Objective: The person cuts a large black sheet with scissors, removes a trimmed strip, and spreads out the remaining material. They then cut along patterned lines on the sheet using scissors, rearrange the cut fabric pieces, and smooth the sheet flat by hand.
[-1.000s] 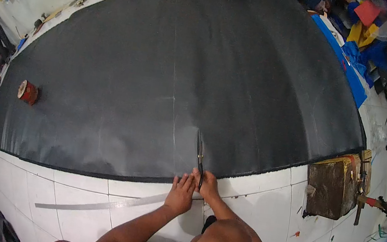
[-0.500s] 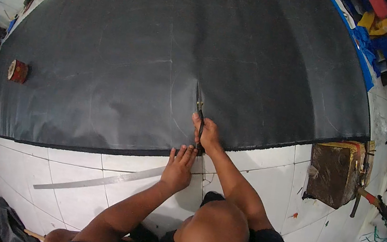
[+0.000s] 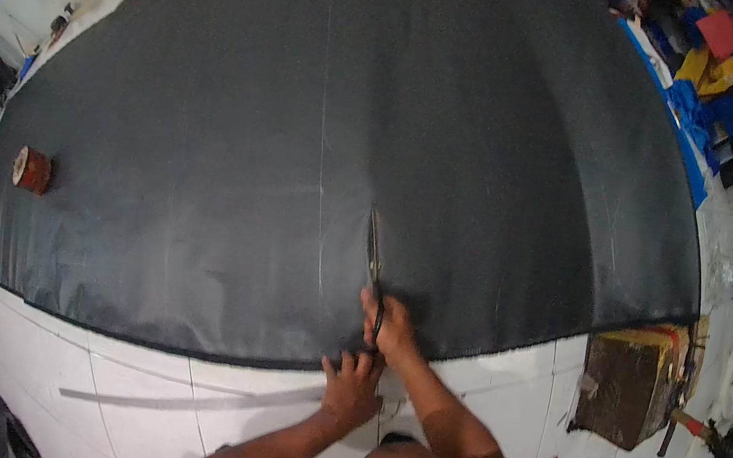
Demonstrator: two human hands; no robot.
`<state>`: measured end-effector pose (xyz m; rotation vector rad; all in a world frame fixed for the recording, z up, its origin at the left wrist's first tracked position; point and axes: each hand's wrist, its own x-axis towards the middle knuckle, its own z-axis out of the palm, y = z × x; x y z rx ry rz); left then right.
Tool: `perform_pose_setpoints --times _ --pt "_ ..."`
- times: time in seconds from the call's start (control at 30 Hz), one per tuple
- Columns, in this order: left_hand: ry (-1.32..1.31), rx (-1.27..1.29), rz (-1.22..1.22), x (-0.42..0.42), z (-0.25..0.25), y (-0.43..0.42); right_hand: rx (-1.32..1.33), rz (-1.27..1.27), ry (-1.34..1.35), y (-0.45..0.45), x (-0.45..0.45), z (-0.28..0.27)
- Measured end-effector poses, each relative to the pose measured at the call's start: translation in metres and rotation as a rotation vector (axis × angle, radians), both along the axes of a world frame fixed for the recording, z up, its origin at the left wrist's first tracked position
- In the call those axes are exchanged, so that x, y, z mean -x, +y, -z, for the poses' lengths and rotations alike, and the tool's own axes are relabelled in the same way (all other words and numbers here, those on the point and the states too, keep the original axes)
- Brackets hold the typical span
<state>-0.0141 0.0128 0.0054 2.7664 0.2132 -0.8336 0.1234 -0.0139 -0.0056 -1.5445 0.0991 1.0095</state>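
A wide sheet of black material (image 3: 244, 163) is spread over the floor. My right hand (image 3: 389, 329) is closed round the dark handles of a pair of scissors (image 3: 375, 254), close to the sheet's near edge. The blades point away from me along the sheet, and I cannot tell how far apart they are. Just left of it, my left hand (image 3: 351, 390) lies with fingers spread over the sheet's near edge. Faint pale lines run along the sheet left of the scissors. A flat metal ruler strip (image 3: 170, 401) lies on the floor to the left of my left hand.
A small reddish-brown round block (image 3: 33, 170) stands on the sheet at far left. A worn brown box-like block (image 3: 630, 387) sits on white floor tiles (image 3: 493, 395) at right, beside a hammer-like handle (image 3: 691, 424). Blue cloth (image 3: 688, 106) and clutter line the upper right.
The view has shifted, so the sheet, hands and ruler strip appear lower in the frame. The right hand still grips the scissors, and the left hand stays at the sheet's edge.
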Motion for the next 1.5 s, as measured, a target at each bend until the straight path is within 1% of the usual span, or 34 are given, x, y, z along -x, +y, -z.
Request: perform_pose_setpoints --times 0.1,0.17,0.23,0.27,0.33,0.4,0.43,0.5,0.53,0.6,0.7,0.83,0.93,1.0,1.07,1.1,1.13,1.23,1.33,1.4,1.5 --pt "0.027 -0.025 -0.002 0.000 0.008 -0.002 0.017 0.031 -0.066 0.010 0.000 0.020" --pt "-0.005 -0.026 -0.009 0.001 0.011 -0.002 0.043 0.032 -0.092 0.018 -0.007 0.029" --pt "-0.024 -0.019 -0.011 0.005 0.015 -0.002 0.055 0.057 -0.172 0.027 -0.014 0.035" --pt "-0.042 -0.025 -0.008 0.007 0.018 -0.002 0.058 0.051 -0.165 0.030 -0.018 0.035" --pt "-0.051 -0.017 -0.012 0.008 0.024 -0.006 -0.034 0.033 -0.136 0.036 -0.034 0.036" --pt "-0.114 -0.048 -0.011 0.012 0.024 -0.006 -0.026 0.045 -0.129 0.048 -0.051 0.024" --pt "-0.098 -0.037 -0.014 0.012 0.023 -0.005 -0.026 0.065 -0.138 0.055 -0.060 0.021" --pt "-0.125 -0.071 -0.005 0.009 0.022 -0.005 -0.054 0.083 -0.097 0.068 -0.078 0.030" --pt "-0.156 -0.059 -0.023 0.009 0.024 -0.005 -0.046 0.082 -0.093 0.074 -0.086 0.032" --pt "-0.145 -0.047 -0.026 0.008 0.022 -0.005 -0.023 0.093 -0.159 0.085 -0.097 0.034" --pt "-0.124 -0.038 -0.028 0.006 0.017 -0.003 -0.020 0.090 -0.181 0.092 -0.105 0.041" --pt "-0.123 -0.036 -0.042 0.005 0.019 -0.003 -0.035 0.108 -0.179 0.094 -0.109 0.038" --pt "-0.165 -0.027 -0.069 0.004 0.016 -0.002 0.015 0.092 -0.163 0.112 -0.136 0.034" --pt "-0.157 -0.017 -0.072 0.003 0.012 -0.002 -0.045 0.083 -0.178 0.133 -0.169 0.035" --pt "-0.153 -0.013 -0.072 0.003 0.012 -0.001 -0.043 0.101 -0.175 0.151 -0.197 0.028" --pt "-0.106 -0.012 -0.051 0.004 0.013 -0.001 -0.040 0.119 -0.175 0.157 -0.206 0.027" --pt "-0.058 -0.008 -0.030 0.004 0.014 -0.001 -0.043 0.121 -0.176 0.159 -0.210 0.028" --pt "-0.040 -0.020 -0.026 0.002 0.013 -0.002 -0.079 0.081 -0.259 0.161 -0.217 0.039" --pt "-0.016 0.002 -0.025 0.000 0.008 0.000 -0.070 0.073 -0.251 0.162 -0.222 0.038" --pt "-0.013 -0.024 -0.016 0.001 0.012 -0.002 -0.045 0.024 -0.224 0.172 -0.240 0.036" --pt "-0.010 -0.034 -0.002 0.003 0.012 -0.003 -0.101 0.065 -0.170 0.191 -0.268 0.026"
